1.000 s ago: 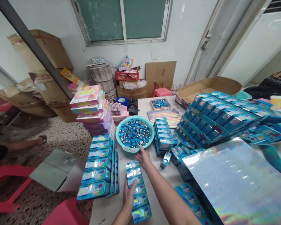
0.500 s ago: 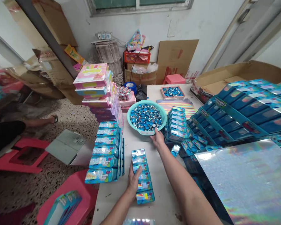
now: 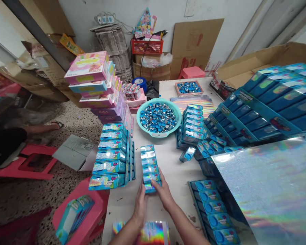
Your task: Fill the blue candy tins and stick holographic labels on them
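Observation:
A row of small blue boxes (image 3: 149, 160) with shiny tops stands on the table in front of me. My left hand (image 3: 140, 200) presses against its left side at the near end. On the opposite side, my right hand (image 3: 163, 191) grips the same end, thumb over the nearest boxes. Just beyond the row is a turquoise basin (image 3: 159, 134) full of round blue and silver cap-like pieces (image 3: 156, 117). To the left stands a display of blue boxes (image 3: 108, 154). A single small blue box (image 3: 188, 154) lies tilted on the right.
Pink and purple cartons (image 3: 88, 68) are piled at the left. Display trays of blue boxes (image 3: 257, 102) fill the right, beside a holographic sheet (image 3: 265, 183). A shallow box (image 3: 188, 88) of caps sits at the back. A pink stool (image 3: 79, 204) stands at the left edge.
My right hand has left the basin rim and come back to the near end of the row. The left hand has slid toward that end. The view has tilted down.

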